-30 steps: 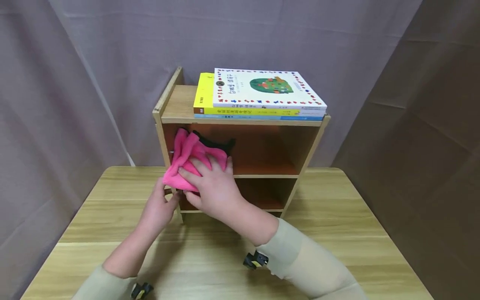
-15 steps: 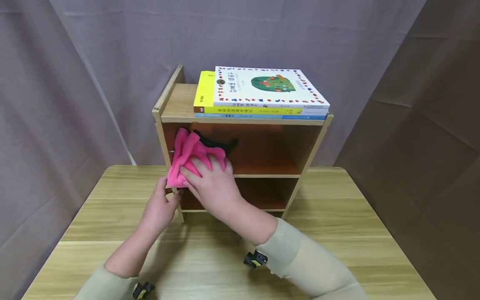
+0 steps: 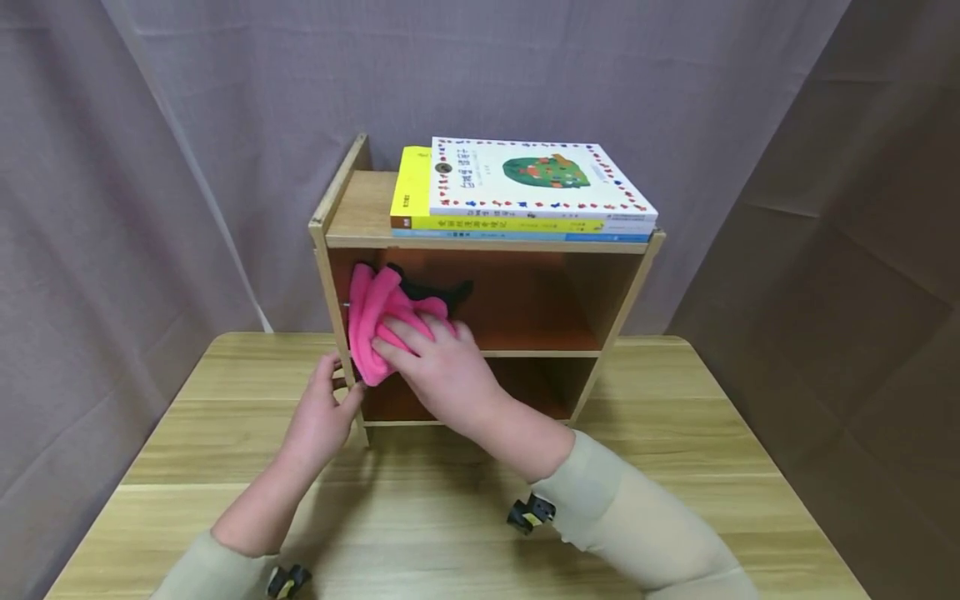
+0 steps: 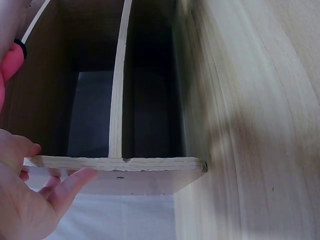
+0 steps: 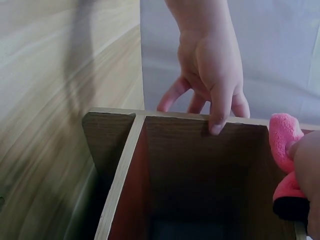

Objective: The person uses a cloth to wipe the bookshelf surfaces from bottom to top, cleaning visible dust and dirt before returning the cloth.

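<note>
In the head view, a small wooden bookshelf [image 3: 540, 354] stands on the table. My left hand [image 3: 318, 421] grips the front edge of its left side panel [image 4: 150, 164], thumb on the inner face and fingers outside, as the right wrist view also shows. A bright pink cloth [image 3: 367, 312] with black edging is bunched in my right hand [image 3: 457, 375]. That hand holds the cloth in the upper compartment, at the left inner side. Part of the palm side and the thumb are hidden from the head camera.
Several books [image 3: 540, 179] lie stacked on the shelf's top board, a white one uppermost. The wooden table [image 3: 420, 517] extends around the unit. Grey curtain [image 3: 247, 100] hangs behind, with a brownish one [image 3: 847, 250] at the right.
My right hand has shifted slightly right with the cloth, whose lower corner has swung from outside the left panel to its inner side. The left hand stays in place.
</note>
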Demonstrator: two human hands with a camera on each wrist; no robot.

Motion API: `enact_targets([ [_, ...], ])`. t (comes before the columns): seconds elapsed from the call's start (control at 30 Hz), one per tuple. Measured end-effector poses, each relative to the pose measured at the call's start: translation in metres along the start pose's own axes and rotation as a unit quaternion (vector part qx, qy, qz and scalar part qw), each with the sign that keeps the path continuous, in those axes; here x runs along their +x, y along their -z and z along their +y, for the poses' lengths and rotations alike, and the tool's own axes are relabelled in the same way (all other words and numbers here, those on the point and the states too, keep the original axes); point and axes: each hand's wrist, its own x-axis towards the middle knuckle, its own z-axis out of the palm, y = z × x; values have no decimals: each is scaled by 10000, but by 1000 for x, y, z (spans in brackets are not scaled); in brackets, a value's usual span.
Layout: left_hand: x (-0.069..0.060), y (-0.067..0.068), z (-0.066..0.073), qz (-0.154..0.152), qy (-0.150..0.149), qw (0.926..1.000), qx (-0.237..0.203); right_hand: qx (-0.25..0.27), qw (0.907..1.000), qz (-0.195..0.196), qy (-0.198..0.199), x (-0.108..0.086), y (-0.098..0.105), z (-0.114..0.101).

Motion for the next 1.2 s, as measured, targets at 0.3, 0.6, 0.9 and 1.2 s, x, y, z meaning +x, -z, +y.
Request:
enact_targets([
  [0.3, -1, -1, -1, -86, 137, 9999, -54, 480, 9980, 400, 109, -10, 7, 10],
  [0.6, -1, -1, -3, -72, 74, 9999, 26, 765, 9949, 627, 172, -20, 17, 21],
  [0.9, -2, 1, -3, -56, 124, 9999, 68, 697, 9950, 717, 85, -35, 33, 34],
  [1.2, -1, 2, -1, -135, 196, 9997, 93, 721, 9948, 722, 7, -56, 49, 48],
])
